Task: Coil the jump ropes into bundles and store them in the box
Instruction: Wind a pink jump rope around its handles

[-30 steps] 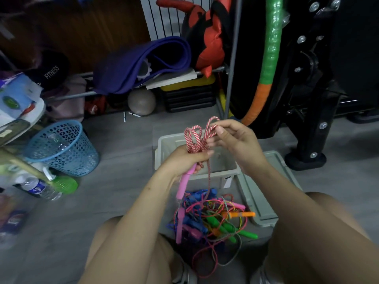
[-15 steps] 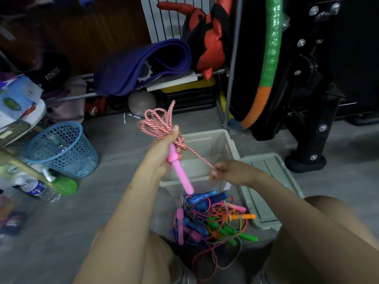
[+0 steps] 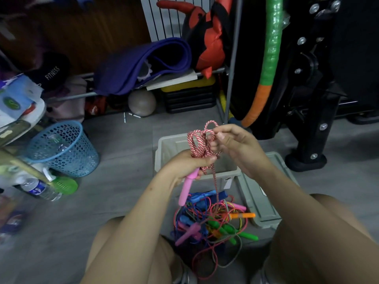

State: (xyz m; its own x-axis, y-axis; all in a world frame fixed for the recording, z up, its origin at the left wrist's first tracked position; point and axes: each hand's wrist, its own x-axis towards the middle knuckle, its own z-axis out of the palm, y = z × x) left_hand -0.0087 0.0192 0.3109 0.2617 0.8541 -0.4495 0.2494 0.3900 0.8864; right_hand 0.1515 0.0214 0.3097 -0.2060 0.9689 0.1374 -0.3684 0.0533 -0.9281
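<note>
Above box (image 3: pixel 229 175) | rope (image 3: pixel 200 143) loops between both hands' fingers (image 3: pixel 213 147)

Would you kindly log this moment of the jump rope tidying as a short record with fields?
left hand: left hand grips the pink handle and the base of the red-and-white rope loops
right hand: right hand pinches the loop tops
box: grey box open on the floor, lid beside it
waiting: tangled pile of ropes between the knees
nearby: blue basket
</note>
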